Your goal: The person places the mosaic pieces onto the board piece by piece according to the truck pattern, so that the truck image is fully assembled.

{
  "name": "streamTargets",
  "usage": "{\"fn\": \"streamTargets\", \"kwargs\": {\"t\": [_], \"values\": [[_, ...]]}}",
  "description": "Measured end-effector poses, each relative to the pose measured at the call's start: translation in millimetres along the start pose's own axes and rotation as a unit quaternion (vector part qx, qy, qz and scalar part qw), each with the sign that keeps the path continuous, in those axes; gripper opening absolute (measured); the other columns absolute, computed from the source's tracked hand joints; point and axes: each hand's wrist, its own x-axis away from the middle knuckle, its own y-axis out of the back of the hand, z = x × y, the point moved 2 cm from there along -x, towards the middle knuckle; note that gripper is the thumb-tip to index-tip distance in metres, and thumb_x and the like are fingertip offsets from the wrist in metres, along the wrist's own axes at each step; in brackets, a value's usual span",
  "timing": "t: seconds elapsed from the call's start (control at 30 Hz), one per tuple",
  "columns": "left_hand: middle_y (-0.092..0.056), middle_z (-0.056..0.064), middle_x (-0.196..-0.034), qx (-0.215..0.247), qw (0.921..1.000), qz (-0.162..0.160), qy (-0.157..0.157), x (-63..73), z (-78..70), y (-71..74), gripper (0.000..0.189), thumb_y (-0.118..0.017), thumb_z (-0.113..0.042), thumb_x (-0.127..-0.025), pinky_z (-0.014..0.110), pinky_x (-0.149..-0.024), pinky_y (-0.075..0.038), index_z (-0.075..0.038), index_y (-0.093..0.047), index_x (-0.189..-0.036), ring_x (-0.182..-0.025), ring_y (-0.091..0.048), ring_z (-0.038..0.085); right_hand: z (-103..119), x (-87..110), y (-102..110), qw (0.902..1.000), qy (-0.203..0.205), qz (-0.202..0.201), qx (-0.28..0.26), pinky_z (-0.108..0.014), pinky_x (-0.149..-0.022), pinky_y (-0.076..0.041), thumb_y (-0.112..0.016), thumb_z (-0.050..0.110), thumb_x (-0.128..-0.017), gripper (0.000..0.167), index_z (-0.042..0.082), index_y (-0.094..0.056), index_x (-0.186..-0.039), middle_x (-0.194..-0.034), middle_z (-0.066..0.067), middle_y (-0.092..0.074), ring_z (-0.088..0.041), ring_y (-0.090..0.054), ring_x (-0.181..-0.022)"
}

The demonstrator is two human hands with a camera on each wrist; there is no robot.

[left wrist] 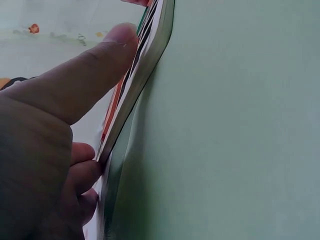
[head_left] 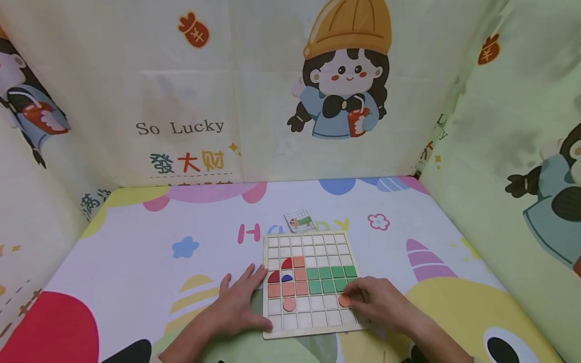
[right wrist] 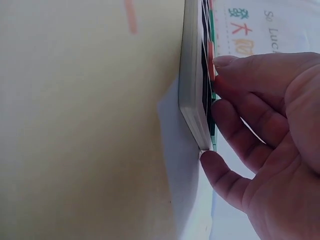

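A wooden grid board (head_left: 311, 320) lies on the table, partly filled with green, salmon, red and blue pieces. My left hand (head_left: 236, 305) spreads along its left side, thumb at the lower left corner and fingertips by the left edge. My right hand (head_left: 379, 302) pinches a round orange piece (head_left: 344, 301) over a square just below the green block (head_left: 330, 280). In the right wrist view, thumb and forefinger meet at that orange piece (right wrist: 210, 62), low against the board's face. Another round salmon piece (head_left: 289, 304) sits in the same row further left.
A small picture card (head_left: 299, 221) with a gridded coloured figure lies just behind the board's top edge. The table wears a cloth (head_left: 136, 247) with bright printed shapes. Printed fabric walls (head_left: 258, 101) rise at the back and both sides.
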Motion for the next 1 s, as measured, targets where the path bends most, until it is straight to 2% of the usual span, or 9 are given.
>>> {"fn": "streamTargets", "kwargs": {"t": [0.23,0.37,0.6,0.8,1.0], "values": [[-0.037,0.010,-0.158,0.000,1.0000,-0.007,0.002,1.0,-0.9,-0.4,0.113,-0.088,-0.057,-0.064,0.071,-0.109,-0.001,-0.007,-0.039,-0.153,-0.149,-0.019,0.036,0,-0.7,1,0.9998,-0.009,0.004,0.018,-0.031,-0.081,-0.050,-0.072,0.042,-0.092,0.017,0.028,-0.075,-0.101,-0.097,0.023,-0.066,-0.003,-0.057,-0.090],[-0.037,0.009,-0.158,-0.011,0.9997,-0.019,0.004,2.4,-2.1,1.1,0.110,-0.085,-0.058,-0.067,0.072,-0.109,-0.004,-0.008,-0.038,-0.154,-0.149,-0.019,0.035,2,-0.2,5,0.9992,-0.012,-0.008,0.039,-0.036,-0.086,-0.050,-0.073,0.037,-0.092,0.016,0.026,-0.075,-0.102,-0.098,0.022,-0.066,-0.006,-0.060,-0.095],[-0.036,0.009,-0.159,-0.052,0.9970,-0.053,0.020,4.5,-8.0,15.1,0.105,-0.082,-0.056,-0.073,0.072,-0.110,-0.008,-0.007,-0.037,-0.154,-0.150,-0.019,0.032,7,4.3,20,0.9960,-0.025,-0.057,0.063,-0.041,-0.087,-0.050,-0.075,0.034,-0.090,0.025,0.019,-0.073,-0.110,-0.104,0.013,-0.067,-0.014,-0.062,-0.097],[-0.032,0.014,-0.160,-0.102,0.9913,-0.077,0.030,6.7,-7.6,28.1,0.105,-0.079,-0.059,-0.076,0.074,-0.109,-0.012,-0.004,-0.036,-0.154,-0.149,-0.018,0.037,10,3.5,28,0.9901,-0.008,-0.116,0.079,-0.046,-0.089,-0.052,-0.079,0.027,-0.086,0.033,0.011,-0.072,-0.115,-0.114,0.004,-0.070,-0.022,-0.065,-0.104],[-0.029,0.018,-0.160,-0.140,0.9827,-0.110,0.052,7.1,-8.8,39.1,0.105,-0.075,-0.063,-0.077,0.075,-0.107,-0.015,-0.004,-0.035,-0.154,-0.148,-0.018,0.042,9,2.7,32,0.9856,-0.015,-0.135,0.101,-0.052,-0.096,-0.048,-0.078,0.028,-0.087,0.039,0.009,-0.070,-0.120,-0.125,-0.003,-0.067,-0.031,-0.060,-0.118]]}}
